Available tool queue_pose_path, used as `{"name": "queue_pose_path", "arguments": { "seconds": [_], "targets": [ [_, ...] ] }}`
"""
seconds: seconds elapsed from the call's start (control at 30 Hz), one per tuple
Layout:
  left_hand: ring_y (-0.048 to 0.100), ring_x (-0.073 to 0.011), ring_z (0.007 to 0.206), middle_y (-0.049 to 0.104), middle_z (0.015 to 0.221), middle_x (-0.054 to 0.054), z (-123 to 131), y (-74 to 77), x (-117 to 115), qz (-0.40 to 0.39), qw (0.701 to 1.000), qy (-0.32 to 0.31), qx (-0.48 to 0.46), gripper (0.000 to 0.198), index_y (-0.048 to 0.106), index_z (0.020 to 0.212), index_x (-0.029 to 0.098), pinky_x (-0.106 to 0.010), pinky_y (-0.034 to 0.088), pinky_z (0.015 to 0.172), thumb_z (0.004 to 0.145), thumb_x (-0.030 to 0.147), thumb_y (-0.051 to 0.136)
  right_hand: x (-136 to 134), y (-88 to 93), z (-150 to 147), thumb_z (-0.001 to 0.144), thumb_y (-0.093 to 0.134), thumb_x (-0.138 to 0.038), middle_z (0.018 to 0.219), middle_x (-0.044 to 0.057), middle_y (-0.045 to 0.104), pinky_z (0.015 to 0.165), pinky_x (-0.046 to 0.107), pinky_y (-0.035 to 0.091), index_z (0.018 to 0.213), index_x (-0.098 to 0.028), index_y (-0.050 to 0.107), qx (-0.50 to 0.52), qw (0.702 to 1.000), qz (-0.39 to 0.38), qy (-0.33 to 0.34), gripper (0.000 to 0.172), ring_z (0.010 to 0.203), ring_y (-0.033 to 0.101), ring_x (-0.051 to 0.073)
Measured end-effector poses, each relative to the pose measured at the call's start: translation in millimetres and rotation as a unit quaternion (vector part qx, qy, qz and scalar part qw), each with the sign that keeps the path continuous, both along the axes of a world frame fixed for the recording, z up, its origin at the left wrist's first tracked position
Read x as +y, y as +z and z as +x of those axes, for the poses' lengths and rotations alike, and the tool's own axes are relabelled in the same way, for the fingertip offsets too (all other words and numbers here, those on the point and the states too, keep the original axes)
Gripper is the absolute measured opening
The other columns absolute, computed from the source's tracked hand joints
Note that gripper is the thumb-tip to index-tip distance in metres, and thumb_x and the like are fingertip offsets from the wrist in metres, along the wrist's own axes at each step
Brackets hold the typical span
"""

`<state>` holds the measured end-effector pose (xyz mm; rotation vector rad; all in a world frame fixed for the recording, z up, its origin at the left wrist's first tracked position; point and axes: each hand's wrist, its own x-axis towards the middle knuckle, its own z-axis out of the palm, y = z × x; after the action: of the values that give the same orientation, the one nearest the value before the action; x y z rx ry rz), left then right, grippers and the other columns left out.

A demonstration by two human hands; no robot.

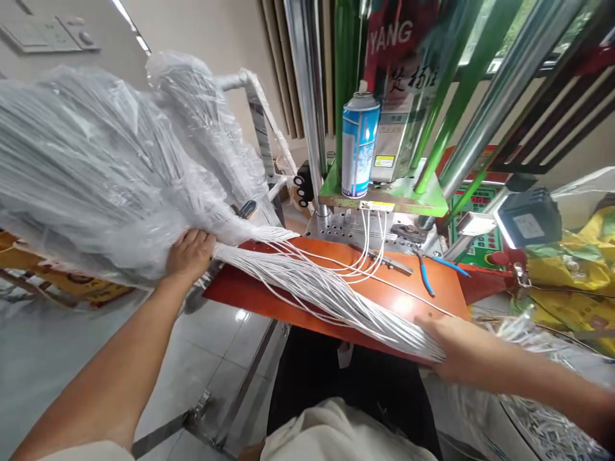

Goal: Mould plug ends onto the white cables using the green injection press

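A thick bundle of thin white cables (307, 285) runs across the orange-red work surface (403, 298). My left hand (192, 248) is closed on the clear plastic wrap (144, 211) where the cables come out of it. At the other end, my right hand (439, 336) grips the bundle; it is slightly blurred, and its fingers are mostly hidden. A few cables loop away from the bundle up to the green press plate (413, 200). Blue-handled pliers (426, 276) and a small metal piece (396, 265) lie behind the bundle.
A blue spray can (358, 150) stands on the press plate between metal columns. Another plastic-wrapped cable bundle (206, 121) hangs at the back left. On the right are a green control panel (480, 214), yellow bags (571, 256) and a container of white scraps (552, 410).
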<state>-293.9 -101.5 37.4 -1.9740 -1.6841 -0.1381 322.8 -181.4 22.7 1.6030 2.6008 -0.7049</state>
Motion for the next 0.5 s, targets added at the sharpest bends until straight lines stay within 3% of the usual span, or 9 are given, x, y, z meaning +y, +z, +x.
{"name": "queue_pose_path", "arguments": {
  "seconds": [0.1, 0.17, 0.23, 0.33, 0.4, 0.5],
  "targets": [
    [0.057, -0.0311, 0.113, 0.071, 0.100, -0.005, 19.7, -6.6, -15.4, 0.011, 1.000, -0.003, 0.002, 0.027, 0.058, 0.100, 0.021, -0.055, 0.042, 0.110, 0.077, 0.016, 0.045, 4.1, -22.9, -15.7, 0.069, 0.060, -0.006, 0.095, 0.009, 0.070, 0.070, 0.037, 0.049, 0.102, -0.023, 0.063, -0.071, 0.996, 0.056, 0.000, 0.037, 0.087, 0.068, 0.029],
    [0.056, -0.0377, 0.122, 0.072, 0.114, -0.008, 40.5, -10.1, -27.6, 0.020, 1.000, -0.001, -0.025, 0.044, 0.059, 0.116, 0.022, -0.062, 0.041, 0.109, 0.074, 0.018, 0.046, 0.1, -29.4, -19.7, 0.071, 0.056, -0.002, 0.108, 0.011, 0.067, 0.078, 0.039, 0.051, 0.108, -0.023, 0.062, -0.066, 0.991, 0.116, -0.014, 0.043, 0.099, 0.065, 0.030],
    [0.058, -0.0404, 0.123, 0.069, 0.128, -0.006, 75.3, -10.0, -32.5, 0.028, 0.993, 0.004, -0.115, 0.056, 0.054, 0.131, 0.030, -0.064, 0.044, 0.106, 0.077, 0.022, 0.045, -0.2, -28.4, -22.1, 0.073, 0.061, -0.006, 0.122, 0.010, 0.064, 0.087, 0.043, 0.053, 0.120, -0.026, 0.061, -0.016, 0.991, 0.131, -0.009, 0.050, 0.111, 0.061, 0.031],
    [0.063, -0.0327, 0.121, 0.066, 0.132, 0.001, 158.9, -2.8, -17.9, -0.010, 0.953, -0.070, -0.295, 0.045, 0.048, 0.135, 0.042, -0.054, 0.051, 0.105, 0.091, 0.032, 0.049, 19.3, -22.2, -32.9, 0.085, 0.069, -0.032, 0.132, 0.009, 0.060, 0.097, 0.043, 0.051, 0.130, -0.030, 0.058, 0.096, 0.992, 0.075, -0.015, 0.046, 0.119, 0.058, 0.030],
    [0.067, -0.0261, 0.115, 0.070, 0.125, -0.001, 223.4, 3.2, 2.1, -0.095, 0.906, -0.159, -0.380, 0.032, 0.055, 0.128, 0.036, -0.044, 0.055, 0.103, 0.096, 0.030, 0.052, 44.6, -22.2, -47.4, 0.096, 0.059, -0.046, 0.128, 0.012, 0.061, 0.099, 0.046, 0.049, 0.126, -0.025, 0.060, 0.117, 0.988, 0.075, -0.062, 0.037, 0.116, 0.058, 0.030],
    [0.069, -0.0239, 0.102, 0.072, 0.107, -0.006, 296.4, 5.3, 27.0, -0.170, 0.873, -0.275, -0.365, 0.011, 0.064, 0.106, 0.025, -0.040, 0.057, 0.093, 0.099, 0.027, 0.056, 80.9, -30.8, -70.4, 0.098, 0.052, -0.036, 0.111, 0.015, 0.063, 0.094, 0.047, 0.046, 0.107, -0.018, 0.065, 0.103, 0.985, 0.088, -0.103, 0.023, 0.106, 0.058, 0.031]
  ]
}}
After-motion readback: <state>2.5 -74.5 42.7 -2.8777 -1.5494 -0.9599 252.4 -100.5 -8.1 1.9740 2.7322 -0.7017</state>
